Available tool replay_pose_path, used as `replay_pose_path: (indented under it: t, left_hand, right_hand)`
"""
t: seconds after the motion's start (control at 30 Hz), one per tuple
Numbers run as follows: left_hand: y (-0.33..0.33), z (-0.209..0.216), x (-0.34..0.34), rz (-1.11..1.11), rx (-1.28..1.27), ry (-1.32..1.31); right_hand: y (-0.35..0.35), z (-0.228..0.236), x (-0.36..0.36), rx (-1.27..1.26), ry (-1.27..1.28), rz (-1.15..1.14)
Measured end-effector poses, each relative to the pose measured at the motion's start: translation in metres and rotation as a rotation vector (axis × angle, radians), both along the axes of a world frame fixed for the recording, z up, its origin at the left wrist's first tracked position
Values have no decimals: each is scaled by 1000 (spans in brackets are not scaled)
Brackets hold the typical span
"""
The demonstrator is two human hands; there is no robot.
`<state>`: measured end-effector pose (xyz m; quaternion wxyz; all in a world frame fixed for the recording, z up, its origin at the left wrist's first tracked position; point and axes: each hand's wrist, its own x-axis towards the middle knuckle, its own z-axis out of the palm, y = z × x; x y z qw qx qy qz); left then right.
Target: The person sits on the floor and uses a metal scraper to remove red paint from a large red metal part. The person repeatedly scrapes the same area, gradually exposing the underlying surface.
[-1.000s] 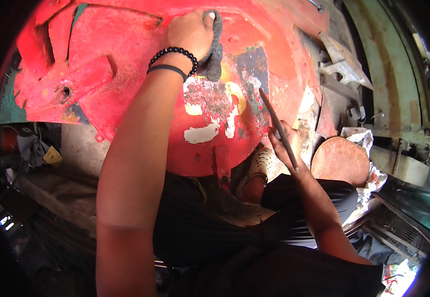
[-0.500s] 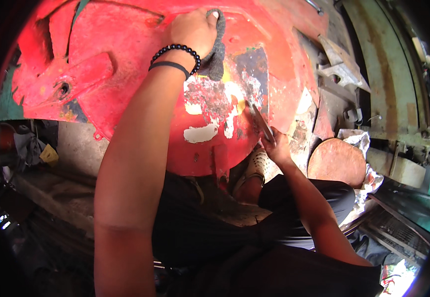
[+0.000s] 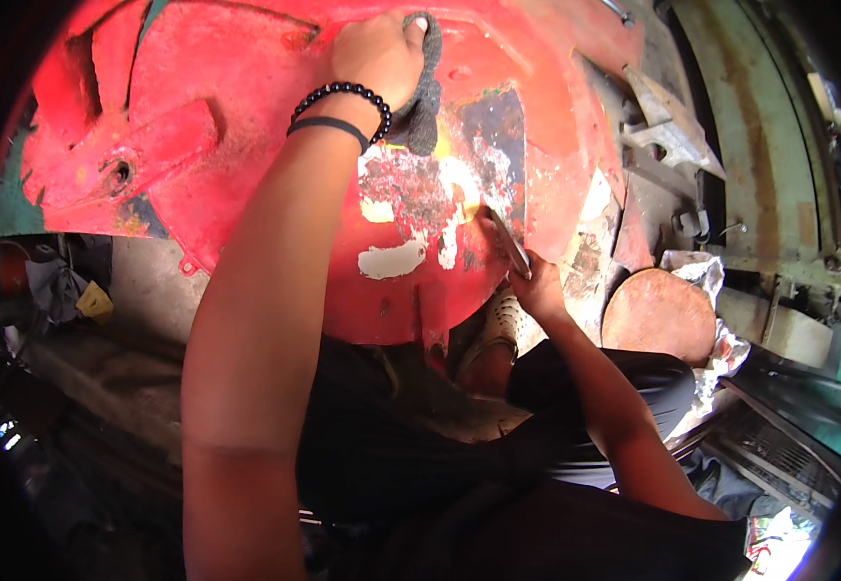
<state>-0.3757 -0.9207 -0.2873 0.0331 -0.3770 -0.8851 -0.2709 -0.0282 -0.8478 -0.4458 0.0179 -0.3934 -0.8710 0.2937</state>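
A large red-painted metal piece [image 3: 256, 58] lies in front of me, with a patch of scraped, flaking paint [image 3: 406, 189] near its middle. Below that patch is a smooth cream spot [image 3: 391, 260]. My left hand [image 3: 377, 63] rests on the far part of the red metal, closed round a dark grey cloth [image 3: 424, 121] that hangs toward the flaking area. At the patch's right edge, my right hand [image 3: 539, 288] grips a narrow, flat scraper-like tool [image 3: 509, 244]. Its far end is at the flaking paint; the exact contact is too blurred to tell.
A bolted red arm [image 3: 164, 160] sticks out at the left of the red metal. To the right lie a round brownish disc [image 3: 660, 318], crumpled foil [image 3: 720, 353] and an angular metal bracket [image 3: 677, 126]. Long greenish metal beams [image 3: 750, 126] run along the far right.
The tool in my right hand has shifted slightly down and left, with a small change of tilt. My left hand stays at nearly the same place with the cloth.
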Motion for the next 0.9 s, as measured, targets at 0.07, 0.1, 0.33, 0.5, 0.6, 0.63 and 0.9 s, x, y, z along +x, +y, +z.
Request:
replay_pose_path:
  t: [0.07, 0.1, 0.33, 0.5, 0.6, 0.63, 0.9]
  left_hand:
    - [0, 1, 0, 18, 3, -28]
    - [0, 1, 1, 28, -4, -34]
    - [0, 0, 0, -33, 43, -31]
    - [1, -2, -1, -4, 35, -29]
    - [1, -1, 0, 9, 46, -39]
    - [1, -1, 0, 13, 39, -47]
    - [3, -3, -2, 7, 51, -82]
  right_hand:
    - [-1, 8, -3, 23, 10, -17]
    - [-2, 13, -7, 35, 21, -25]
    - [-6, 43, -23, -99, -174, 38]
    - [-10, 55, -25, 52, -271, 246]
    - [-8, 73, -23, 181, -235, 370]
    - [-7, 78, -23, 180, -272, 421]
    - [13, 84, -48, 300, -370, 456]
